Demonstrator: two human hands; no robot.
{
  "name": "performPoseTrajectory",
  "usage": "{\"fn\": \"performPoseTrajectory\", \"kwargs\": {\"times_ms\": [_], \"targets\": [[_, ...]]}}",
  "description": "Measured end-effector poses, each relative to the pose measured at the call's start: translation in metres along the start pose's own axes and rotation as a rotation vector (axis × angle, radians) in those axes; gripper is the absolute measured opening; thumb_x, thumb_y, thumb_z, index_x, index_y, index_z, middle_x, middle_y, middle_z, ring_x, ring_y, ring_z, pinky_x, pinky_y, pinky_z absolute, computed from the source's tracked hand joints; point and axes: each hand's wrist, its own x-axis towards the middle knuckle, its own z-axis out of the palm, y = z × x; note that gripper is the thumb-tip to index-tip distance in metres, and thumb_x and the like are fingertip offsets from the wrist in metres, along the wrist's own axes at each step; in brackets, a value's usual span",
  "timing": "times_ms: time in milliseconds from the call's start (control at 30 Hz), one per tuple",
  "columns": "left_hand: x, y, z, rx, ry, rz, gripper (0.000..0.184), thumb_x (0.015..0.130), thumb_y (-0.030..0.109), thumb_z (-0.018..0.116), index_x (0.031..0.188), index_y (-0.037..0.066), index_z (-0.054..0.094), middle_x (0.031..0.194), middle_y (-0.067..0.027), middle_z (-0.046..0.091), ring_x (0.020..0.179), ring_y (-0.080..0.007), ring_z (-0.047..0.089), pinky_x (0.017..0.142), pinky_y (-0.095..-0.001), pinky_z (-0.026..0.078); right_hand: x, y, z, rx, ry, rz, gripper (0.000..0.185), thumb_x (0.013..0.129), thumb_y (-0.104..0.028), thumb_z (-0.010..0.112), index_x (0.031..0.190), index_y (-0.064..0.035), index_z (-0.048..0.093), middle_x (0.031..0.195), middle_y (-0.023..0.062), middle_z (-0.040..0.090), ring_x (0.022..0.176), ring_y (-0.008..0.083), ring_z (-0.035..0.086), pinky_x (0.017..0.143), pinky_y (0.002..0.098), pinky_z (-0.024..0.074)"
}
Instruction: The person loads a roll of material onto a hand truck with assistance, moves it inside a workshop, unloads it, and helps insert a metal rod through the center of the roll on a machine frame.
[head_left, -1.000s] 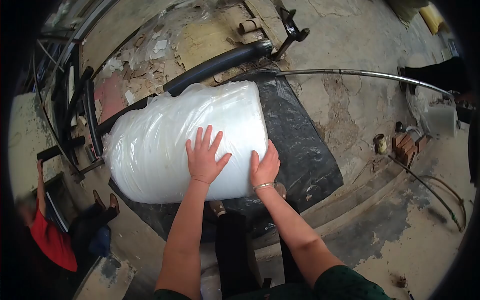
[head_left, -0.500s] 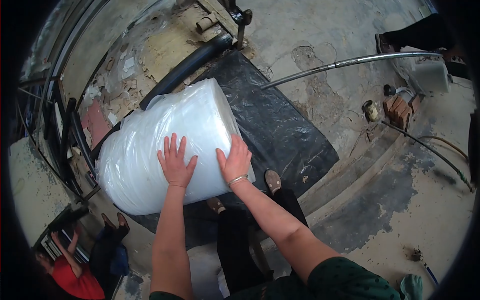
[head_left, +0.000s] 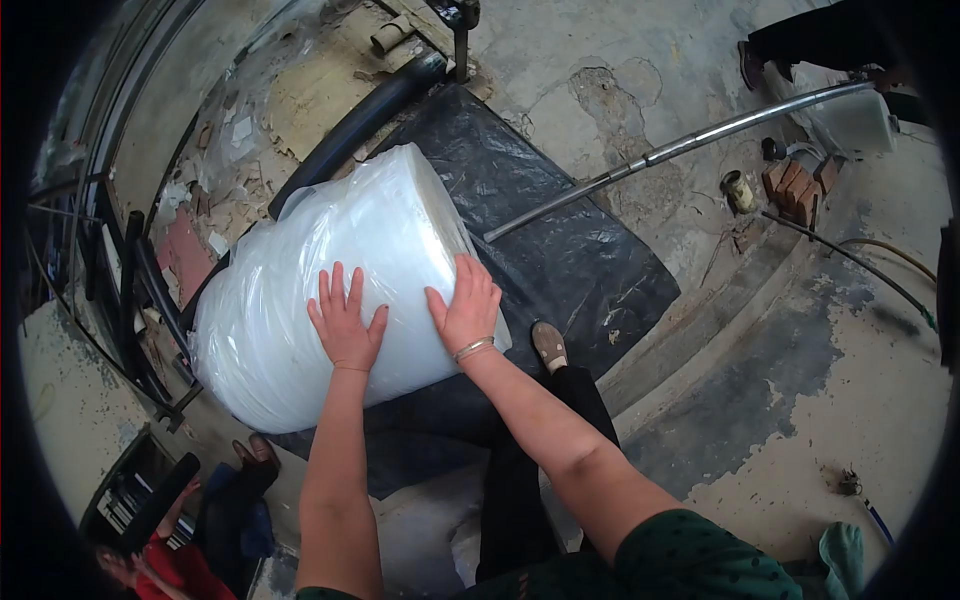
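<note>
A large roll of clear plastic film (head_left: 270, 290) lies on its side on a black plastic sheet (head_left: 590, 290). My left hand (head_left: 347, 322) rests flat on the roll's upper surface, fingers spread. Near the roll's right end, my right hand (head_left: 466, 310) lies with its fingers reaching over the end edge and the thumb apart. Just beyond that end is the near tip of a long metal pipe (head_left: 640, 163); its far end is by another person's hand at the upper right.
A black tube (head_left: 355, 135) lies behind the roll, beside scattered debris. Bricks (head_left: 797, 190) and a tin can (head_left: 739, 191) stand at the right. A person in red (head_left: 175, 565) is at the lower left. Another person's dark-trousered leg (head_left: 815, 35) shows at the upper right.
The pipe's near tip has come closer to the roll's right end. Both my hands stay on the roll. The person in red has shifted, with a dark tube now in front of them.
</note>
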Motion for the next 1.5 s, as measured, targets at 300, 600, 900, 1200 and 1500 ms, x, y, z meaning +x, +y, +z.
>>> {"fn": "performPoseTrajectory", "kwargs": {"times_ms": [300, 600, 900, 1200, 1500], "targets": [[-0.001, -0.002, -0.003, 0.0, 0.01, -0.012, 0.064, 0.079, 0.045, 0.059, 0.136, 0.024, 0.042, 0.147, -0.0049, 0.029, 0.138, -0.0277, 0.021, 0.106, -0.0554, 0.014, -0.004, -0.003, 0.002, -0.035, 0.013, -0.027, 0.065, 0.079, -0.036, 0.063, 0.129, -0.0004, 0.039, 0.128, 0.0171, 0.045, 0.12, 0.0318, 0.04, 0.095, 0.0439, 0.0304], [-0.002, -0.003, -0.004, -0.026, -0.005, -0.039, 0.061, 0.078, 0.046, 0.061, 0.133, 0.023, 0.047, 0.147, -0.0048, 0.03, 0.138, -0.0266, 0.021, 0.106, -0.0549, 0.014, -0.006, -0.004, 0.004, -0.046, 0.004, -0.031, 0.063, 0.08, -0.035, 0.061, 0.129, -0.001, 0.039, 0.127, 0.0173, 0.046, 0.12, 0.0325, 0.041, 0.097, 0.0444, 0.0296], [-0.005, -0.005, -0.007, -0.034, -0.023, -0.047, 0.062, 0.077, 0.047, 0.062, 0.133, 0.024, 0.047, 0.146, -0.0042, 0.03, 0.138, -0.0256, 0.019, 0.107, -0.0549, 0.013, -0.009, -0.003, 0.006, -0.051, -0.001, -0.032, 0.063, 0.081, -0.034, 0.06, 0.13, -0.0014, 0.038, 0.127, 0.0175, 0.046, 0.119, 0.0337, 0.041, 0.096, 0.0454, 0.0302], [-0.003, -0.006, -0.009, -0.048, -0.012, -0.025, 0.064, 0.076, 0.043, 0.063, 0.134, 0.022, 0.045, 0.147, -0.005, 0.03, 0.137, -0.0275, 0.021, 0.106, -0.0552, 0.015, -0.007, -0.002, 0.008, -0.052, -0.009, -0.025, 0.063, 0.082, -0.036, 0.058, 0.13, -0.002, 0.037, 0.127, 0.0179, 0.045, 0.119, 0.0342, 0.041, 0.097, 0.0458, 0.03], [-0.002, -0.011, -0.009, -0.081, -0.001, -0.03, 0.061, 0.078, 0.049, 0.061, 0.132, 0.024, 0.047, 0.144, -0.0061, 0.033, 0.137, -0.029, 0.023, 0.104, -0.0584, 0.019, -0.004, -0.007, 0.005, -0.047, -0.061, -0.013, 0.061, 0.082, -0.034, 0.058, 0.13, -0.0015, 0.038, 0.126, 0.0186, 0.046, 0.116, 0.0358, 0.042, 0.095, 0.0456, 0.032]]}}
